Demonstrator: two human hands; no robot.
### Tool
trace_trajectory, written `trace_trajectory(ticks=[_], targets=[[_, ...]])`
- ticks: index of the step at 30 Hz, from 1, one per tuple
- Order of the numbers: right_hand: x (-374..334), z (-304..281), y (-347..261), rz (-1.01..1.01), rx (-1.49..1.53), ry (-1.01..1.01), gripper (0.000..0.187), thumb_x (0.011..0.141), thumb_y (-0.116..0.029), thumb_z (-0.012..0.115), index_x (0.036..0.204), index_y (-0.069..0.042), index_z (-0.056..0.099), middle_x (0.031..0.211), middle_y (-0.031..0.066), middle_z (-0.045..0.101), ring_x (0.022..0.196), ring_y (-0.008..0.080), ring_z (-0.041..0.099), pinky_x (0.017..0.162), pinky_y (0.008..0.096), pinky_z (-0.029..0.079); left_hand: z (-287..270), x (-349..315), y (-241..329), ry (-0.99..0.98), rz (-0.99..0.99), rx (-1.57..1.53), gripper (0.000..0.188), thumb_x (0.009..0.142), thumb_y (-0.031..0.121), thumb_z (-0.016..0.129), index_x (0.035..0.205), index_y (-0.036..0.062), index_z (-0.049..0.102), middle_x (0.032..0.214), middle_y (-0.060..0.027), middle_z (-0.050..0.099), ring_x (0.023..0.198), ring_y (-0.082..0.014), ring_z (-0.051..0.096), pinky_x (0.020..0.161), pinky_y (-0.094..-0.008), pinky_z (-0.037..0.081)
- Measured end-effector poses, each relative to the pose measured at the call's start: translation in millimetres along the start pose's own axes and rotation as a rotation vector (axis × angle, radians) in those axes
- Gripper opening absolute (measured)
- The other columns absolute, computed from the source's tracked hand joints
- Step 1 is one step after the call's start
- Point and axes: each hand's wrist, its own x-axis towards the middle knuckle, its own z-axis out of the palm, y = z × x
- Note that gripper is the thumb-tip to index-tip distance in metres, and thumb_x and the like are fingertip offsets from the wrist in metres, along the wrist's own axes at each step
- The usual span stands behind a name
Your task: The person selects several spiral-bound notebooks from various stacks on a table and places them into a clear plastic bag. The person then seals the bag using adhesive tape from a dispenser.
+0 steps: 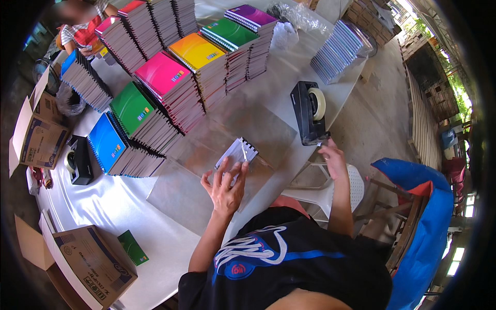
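Observation:
A small stack of white spiral-bound notebooks, with a glossy strip like clear wrap across it, lies on a clear plastic sheet. My left hand rests with spread fingers on its near edge. To the right stands a black tape dispenser with a roll of pale tape. My right hand is at the dispenser's near end, thumb and fingers pinched on a short end of tape. The fingertips partly hide the tape.
Tall stacks of spiral notebooks line the table. A second tape dispenser and open cartons are at the left. Wrapped notebooks stand far right. A white plastic chair is beside me. Another person sits across.

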Motion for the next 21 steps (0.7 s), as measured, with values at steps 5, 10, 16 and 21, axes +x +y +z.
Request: trace_trajectory(ticks=[5,10,16,21], targets=[[-21,26,-18,-0.607,-1.178,0.514,0.013,0.081,-0.005,0.060,0.090,-0.004,0.069,0.094,0.0095,0.066,0.084,0.0208,0.063,0.081,0.0308,0.044,3,-3,-4,0.019,0.006,-0.042,0.034,0.072,0.010,0.075,0.103,0.0187,0.065,0.095,0.0055,0.063,0.108,-0.0151,0.058,0.085,-0.0436,0.034],[-56,159,-64,-0.390,-0.415,-0.110,0.019,0.091,-0.013,0.057,0.086,0.001,0.069,0.062,0.0018,0.060,0.057,0.0060,0.055,0.054,0.0218,0.043,7,-7,-5,0.021,-0.118,-0.175,0.029,0.074,0.010,0.072,0.098,0.0130,0.057,0.096,0.0028,0.066,0.108,-0.0142,0.058,0.088,-0.0449,0.032],[-65,232,-37,0.031,-0.165,-0.409,0.033,0.090,-0.027,0.061,0.075,0.001,0.068,0.055,0.0022,0.057,0.047,0.0059,0.050,0.044,0.0213,0.038,8,-8,-3,-0.005,-0.181,-0.231,0.031,0.071,0.011,0.074,0.100,0.0112,0.062,0.106,-0.0009,0.065,0.111,-0.0143,0.057,0.091,-0.0444,0.033],[-66,229,-22,0.061,-0.343,-0.353,0.035,0.090,-0.027,0.061,0.070,0.001,0.067,0.050,0.0024,0.054,0.042,0.0069,0.049,0.038,0.0217,0.035,8,-8,-5,-0.032,-0.141,-0.196,0.031,0.070,0.009,0.074,0.099,0.0109,0.062,0.101,-0.0038,0.065,0.111,-0.0165,0.058,0.091,-0.0420,0.034]])
